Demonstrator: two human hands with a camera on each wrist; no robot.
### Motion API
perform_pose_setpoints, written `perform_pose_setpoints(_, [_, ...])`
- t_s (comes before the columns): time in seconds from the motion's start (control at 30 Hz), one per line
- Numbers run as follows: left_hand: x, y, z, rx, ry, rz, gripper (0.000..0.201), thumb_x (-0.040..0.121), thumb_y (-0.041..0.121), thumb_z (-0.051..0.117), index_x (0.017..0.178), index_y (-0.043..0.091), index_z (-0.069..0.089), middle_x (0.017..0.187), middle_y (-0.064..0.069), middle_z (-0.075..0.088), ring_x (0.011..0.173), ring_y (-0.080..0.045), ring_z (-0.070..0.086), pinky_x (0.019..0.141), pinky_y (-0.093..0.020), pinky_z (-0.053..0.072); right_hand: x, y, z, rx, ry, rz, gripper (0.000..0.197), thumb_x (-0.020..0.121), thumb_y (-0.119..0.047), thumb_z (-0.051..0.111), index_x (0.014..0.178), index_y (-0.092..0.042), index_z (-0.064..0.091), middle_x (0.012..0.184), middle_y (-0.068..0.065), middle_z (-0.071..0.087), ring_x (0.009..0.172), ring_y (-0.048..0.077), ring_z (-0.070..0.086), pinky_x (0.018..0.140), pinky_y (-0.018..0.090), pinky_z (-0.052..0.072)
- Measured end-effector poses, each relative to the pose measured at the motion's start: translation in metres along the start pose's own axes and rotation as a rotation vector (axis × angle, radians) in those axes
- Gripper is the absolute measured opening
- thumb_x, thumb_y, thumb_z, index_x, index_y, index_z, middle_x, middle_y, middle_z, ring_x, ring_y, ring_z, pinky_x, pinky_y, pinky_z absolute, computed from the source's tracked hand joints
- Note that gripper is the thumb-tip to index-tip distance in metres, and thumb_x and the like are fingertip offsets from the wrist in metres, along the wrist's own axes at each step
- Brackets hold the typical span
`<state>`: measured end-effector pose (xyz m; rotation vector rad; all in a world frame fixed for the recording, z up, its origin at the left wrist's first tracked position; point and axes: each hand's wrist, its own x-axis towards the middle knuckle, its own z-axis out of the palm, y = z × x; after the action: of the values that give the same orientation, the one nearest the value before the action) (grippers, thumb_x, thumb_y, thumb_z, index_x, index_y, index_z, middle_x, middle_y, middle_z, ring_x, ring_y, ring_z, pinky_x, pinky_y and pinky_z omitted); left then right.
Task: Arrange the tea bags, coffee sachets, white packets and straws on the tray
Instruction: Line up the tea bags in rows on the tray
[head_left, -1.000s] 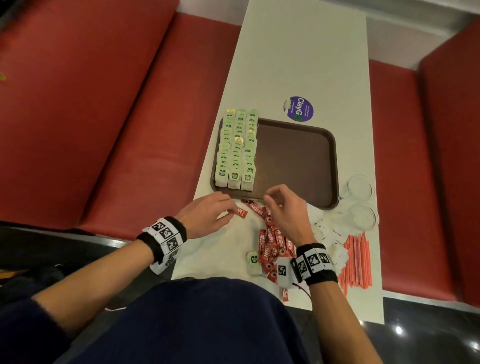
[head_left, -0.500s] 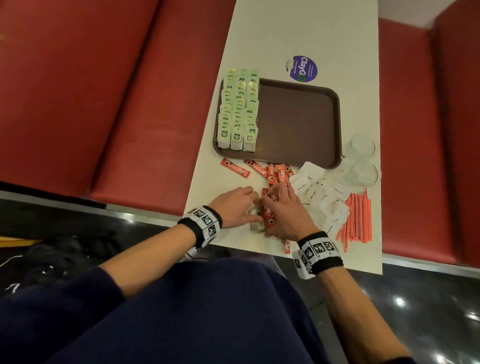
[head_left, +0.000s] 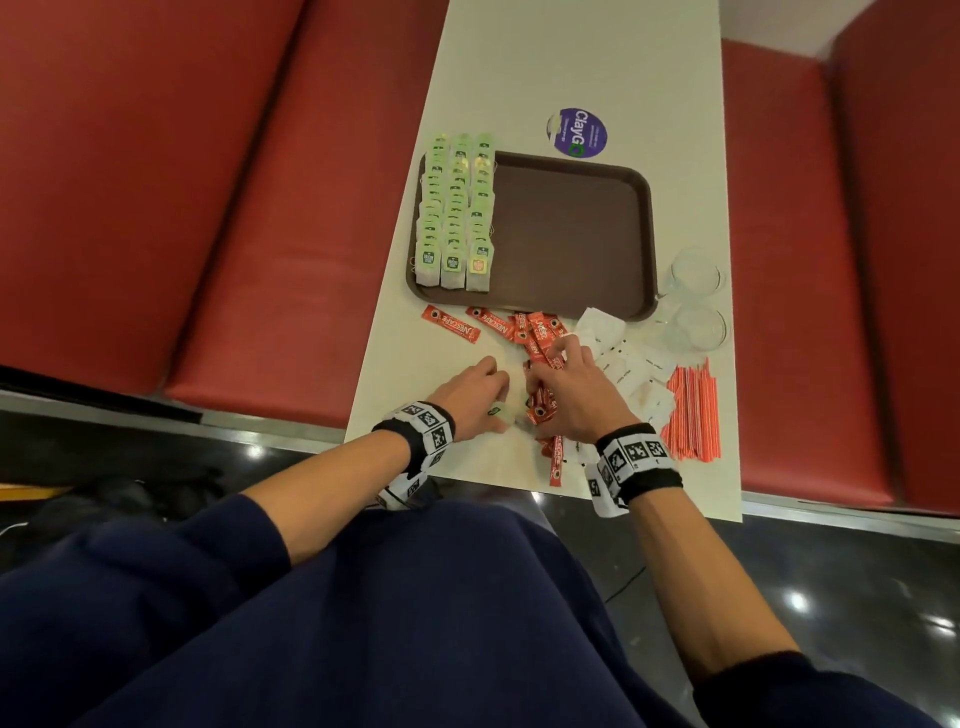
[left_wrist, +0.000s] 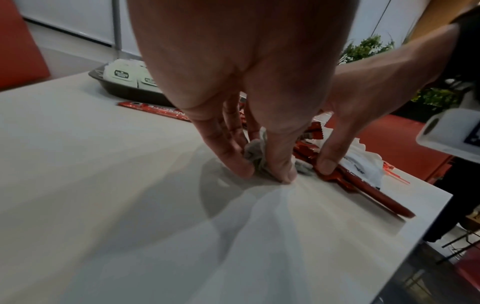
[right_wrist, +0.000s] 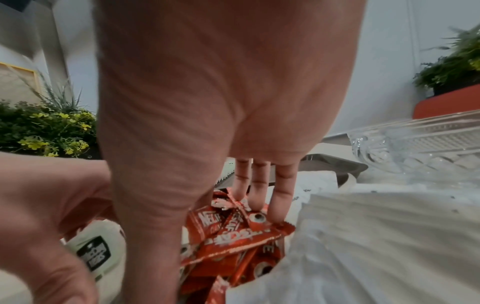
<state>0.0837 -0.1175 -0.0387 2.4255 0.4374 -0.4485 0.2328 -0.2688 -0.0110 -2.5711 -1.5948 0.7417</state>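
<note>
Both hands are down on the white tabletop (head_left: 519, 62), right next to each other at the near edge. The left hand (head_left: 475, 395) has its fingers curled down onto a loose tea bag with a pale green tag (left_wrist: 255, 153), thumb and fingertips pinching the crumpled grey pouch against the table (the wrist view shows this pretty clearly). The right hand (head_left: 574, 400) sits just to the right of it, fingers fairly straight and spread, fingertips (right_wrist: 281, 197) pressing down on the messy heap of red Nescafe coffee sachets (head_left: 540, 343). It doesn't look like it's actually gripping any of them, just resting on top.

Beyond both hands is the dark brown rectangular plastic tray (head_left: 571, 228). Three neat rows of green-tagged tea bags (head_left: 454, 213) fill the tray's left end, beyond the left hand. One single red coffee sachet (head_left: 451, 324) lies on its own beyond the left hand, between it and the tray.

To the right of the right hand, touching the sachet heap, there's a scatter of white paper packets (head_left: 628, 364), and further right a bundle of thin orange straws (head_left: 693, 413) lying side by side. Two clear glass dishes (head_left: 696, 301) sit beyond the straws, just beside the tray's right edge. A round purple sticker (head_left: 579, 132) is on the table past the tray.
</note>
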Motion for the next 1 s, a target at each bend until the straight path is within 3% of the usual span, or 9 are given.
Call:
perform_pose_setpoints(0.13, [0.0,-0.003,0.0,-0.069,0.005,-0.012,0.039,0.088,0.029,0.087,0.103,0.018,0.052,0.103,-0.002,0.06,0.093,-0.027,0.059,0.075,-0.035,0.041,-0.001,-0.006,0.007,-0.096,0.03,-0.018,0.078,0.065,-0.062,0.094,0.129,-0.04,0.055,0.148,0.006,0.031,0.132,0.031,0.04,0.108,0.05,0.048])
perform_pose_setpoints(0.33, [-0.009,-0.018,-0.007,-0.231,0.032,-0.051,0.042,0.093,0.026,0.082,0.11,0.029,0.043,0.106,-0.007,0.064,0.094,-0.026,0.062,0.081,-0.04,0.051,0.003,-0.018,0.018,-0.256,0.252,-0.173,0.04,0.093,-0.055,0.067,0.124,-0.031,0.058,0.128,0.006,0.047,0.113,0.027,0.049,0.091,0.046,0.051])
perform_pose_setpoints(0.4, [-0.015,-0.026,-0.012,-0.285,0.054,-0.06,0.036,0.098,0.024,0.076,0.111,0.031,0.043,0.108,-0.011,0.066,0.08,-0.024,0.065,0.075,-0.043,0.059,0.004,-0.019,0.024,-0.274,0.282,-0.22,0.031,0.096,-0.047,0.064,0.119,-0.027,0.062,0.121,0.006,0.051,0.107,0.027,0.05,0.089,0.045,0.049])
perform_pose_setpoints(0.5, [-0.023,-0.037,-0.019,-0.391,0.098,-0.074,0.026,0.098,0.019,0.076,0.111,0.026,0.055,0.106,-0.014,0.066,0.073,-0.022,0.071,0.061,-0.027,0.059,0.004,-0.019,0.037,-0.266,0.298,-0.204,0.024,0.098,-0.042,0.062,0.11,-0.023,0.072,0.118,0.005,0.058,0.106,0.027,0.053,0.091,0.049,0.049])
perform_pose_setpoints(0.57, [-0.029,-0.044,-0.023,-0.484,0.129,-0.102,0.023,0.094,0.015,0.082,0.107,0.023,0.065,0.108,-0.015,0.069,0.074,-0.019,0.075,0.062,-0.018,0.057,0.003,-0.017,0.042,-0.216,0.304,-0.177,0.022,0.1,-0.042,0.06,0.106,-0.025,0.073,0.117,0.002,0.059,0.107,0.024,0.053,0.094,0.049,0.049])
perform_pose_setpoints(0.63, [-0.035,-0.05,-0.03,-0.585,0.165,-0.135,0.021,0.091,0.014,0.086,0.107,0.019,0.072,0.108,-0.012,0.075,0.074,-0.016,0.079,0.067,-0.017,0.059,0.004,-0.016,0.041,-0.101,0.319,-0.133,0.019,0.1,-0.044,0.061,0.102,-0.028,0.071,0.115,-0.003,0.056,0.107,0.02,0.051,0.095,0.045,0.047])
perform_pose_setpoints(0.73, [-0.045,-0.057,-0.044,-0.688,0.208,-0.178,0.023,0.092,0.014,0.085,0.112,0.016,0.074,0.095,-0.01,0.08,0.075,-0.016,0.079,0.072,-0.028,0.063,0.006,-0.014,0.033,0.211,0.38,-0.038,0.014,0.096,-0.043,0.068,0.092,-0.03,0.069,0.112,-0.012,0.056,0.103,0.014,0.049,0.088,0.037,0.042])
perform_pose_setpoints(0.87, [-0.05,-0.059,-0.061,-0.699,0.258,-0.142,0.027,0.096,0.014,0.08,0.116,0.028,0.068,0.091,-0.01,0.071,0.068,-0.018,0.072,0.068,-0.035,0.063,0.008,-0.013,0.01,0.641,0.43,0.038,0.017,0.096,-0.03,0.075,0.081,-0.024,0.069,0.104,-0.018,0.067,0.099,0.01,0.059,0.089,0.035,0.049])
perform_pose_setpoints(1.0, [-0.045,-0.046,-0.074,-0.664,0.283,-0.069,0.019,0.102,0.011,0.072,0.111,0.027,0.066,0.101,-0.011,0.072,0.073,-0.025,0.08,0.069,-0.031,0.062,0.011,-0.008,-0.009,1.033,0.375,0.158,0.026,0.101,-0.016,0.065,0.077,-0.014,0.055,0.122,-0.013,0.078,0.113,0.006,0.071,0.097,0.036,0.053])
